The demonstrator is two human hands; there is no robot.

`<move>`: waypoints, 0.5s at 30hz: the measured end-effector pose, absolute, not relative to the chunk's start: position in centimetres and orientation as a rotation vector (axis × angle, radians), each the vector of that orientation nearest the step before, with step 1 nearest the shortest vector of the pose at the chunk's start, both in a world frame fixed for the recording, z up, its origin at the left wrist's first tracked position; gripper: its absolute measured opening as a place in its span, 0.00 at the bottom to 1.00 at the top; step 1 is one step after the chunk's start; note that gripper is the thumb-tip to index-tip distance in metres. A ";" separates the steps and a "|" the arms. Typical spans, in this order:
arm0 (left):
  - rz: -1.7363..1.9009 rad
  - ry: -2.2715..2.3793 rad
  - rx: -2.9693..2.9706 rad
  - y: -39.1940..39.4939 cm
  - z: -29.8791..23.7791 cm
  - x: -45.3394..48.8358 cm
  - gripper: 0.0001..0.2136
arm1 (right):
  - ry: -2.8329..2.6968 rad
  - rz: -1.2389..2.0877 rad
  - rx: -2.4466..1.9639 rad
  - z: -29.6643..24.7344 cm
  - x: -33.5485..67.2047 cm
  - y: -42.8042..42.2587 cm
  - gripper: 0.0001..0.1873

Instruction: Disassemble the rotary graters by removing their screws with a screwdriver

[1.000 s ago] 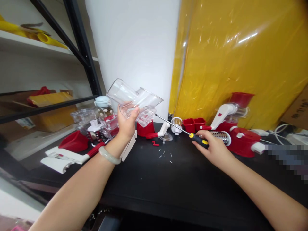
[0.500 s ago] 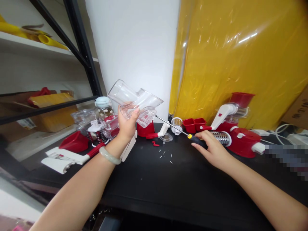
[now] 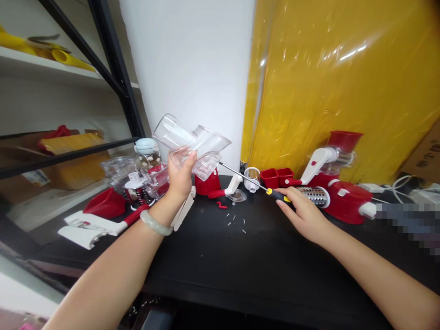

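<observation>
My left hand (image 3: 181, 174) is closed around a clear plastic grater housing (image 3: 192, 140), a branching tube raised above the table. A screwdriver (image 3: 245, 178) with a black and yellow handle is in my right hand (image 3: 297, 208), its fingers closed on the grip. The long shaft points left, and its tip is at the right end of the housing; whether it sits in a screw I cannot tell. Below, several small screws (image 3: 235, 218) lie on the black table (image 3: 220, 261) beside a small red plastic piece (image 3: 222, 205). A white crank handle (image 3: 233, 185) with a red grip lies behind them.
An assembled red rotary grater (image 3: 347, 201) stands at the right, by a metal grating drum (image 3: 315, 197) and red cups (image 3: 277, 177). At the left are a red hopper (image 3: 106, 202), white parts (image 3: 80, 231) and a lidded jar (image 3: 147, 149). A black shelf frame (image 3: 115, 59) rises at the left.
My right fingers have shifted on the screwdriver, whose handle is turned to show more yellow. The housing stays in my left hand, slightly further left in view.
</observation>
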State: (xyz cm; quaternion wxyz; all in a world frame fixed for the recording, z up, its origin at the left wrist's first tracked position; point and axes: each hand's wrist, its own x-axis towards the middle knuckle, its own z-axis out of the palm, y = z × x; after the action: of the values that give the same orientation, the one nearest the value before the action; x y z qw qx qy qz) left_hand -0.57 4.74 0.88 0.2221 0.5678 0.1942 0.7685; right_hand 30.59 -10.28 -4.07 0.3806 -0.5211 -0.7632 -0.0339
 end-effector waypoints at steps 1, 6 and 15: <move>2.104 0.544 1.472 4.6 1.0 -0.5 0.23 | -1.930 -0.135 -1.315 -3.9 30.6 -10.3 0.16; 1.914 0.593 1.153 3.6 1.8 0.1 0.21 | -1.758 -0.420 -1.183 -2.9 30.7 -10.8 0.15; 1.678 0.638 1.236 2.6 2.0 0.7 0.19 | -1.551 -0.787 -1.137 -1.4 31.4 -12.4 0.16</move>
State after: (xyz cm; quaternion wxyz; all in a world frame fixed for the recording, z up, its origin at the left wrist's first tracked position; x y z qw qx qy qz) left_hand 0.75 2.56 1.99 0.4628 0.5028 0.2594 0.6824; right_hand 31.38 -12.41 -1.35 0.5070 -0.4716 -0.6434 -0.3265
